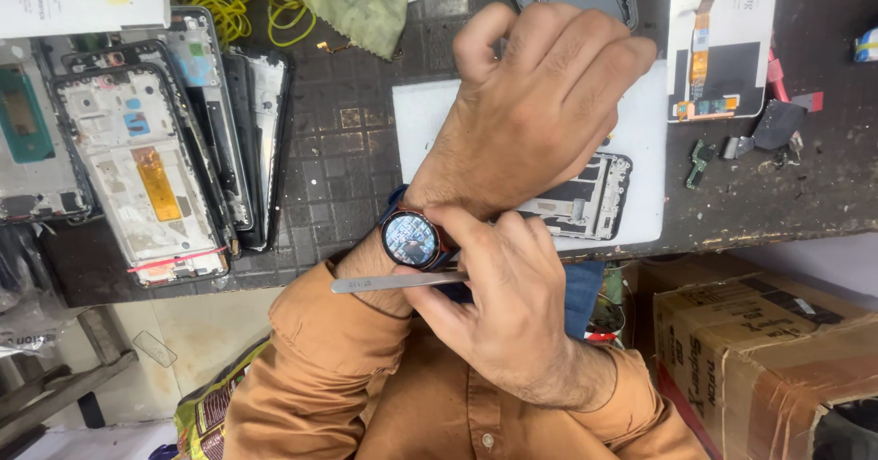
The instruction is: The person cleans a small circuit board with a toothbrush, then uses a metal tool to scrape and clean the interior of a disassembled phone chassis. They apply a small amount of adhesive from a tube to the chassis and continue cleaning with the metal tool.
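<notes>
On the left wrist, above the near edge of the workbench, sits a round wristwatch with a dark reflective face and a reddish-brown rim. The right hand lies just beside it: the forefinger tip touches the watch rim on its right side, while the remaining fingers are curled around a pair of steel tweezers, which project leftward, roughly level, just below the watch and across the left forearm. The left hand is raised over the bench, fingers bent inward in a loose fist, holding nothing visible. Both arms wear orange-brown sleeves of a buttoned shirt.

Beneath the left hand lies a white sheet carrying a phone mid-frame, partly hidden by the hand. The dark gridded work mat extends to the left, where a stack of phone frames and screens lies overlapping, the topmost showing a white inner side with an orange strip. At the far edge are a green cloth and a tangle of yellow wire. To the right, a white card with a flex cable part rests near small loose components. A brown cardboard box stands below the bench at lower right.
</notes>
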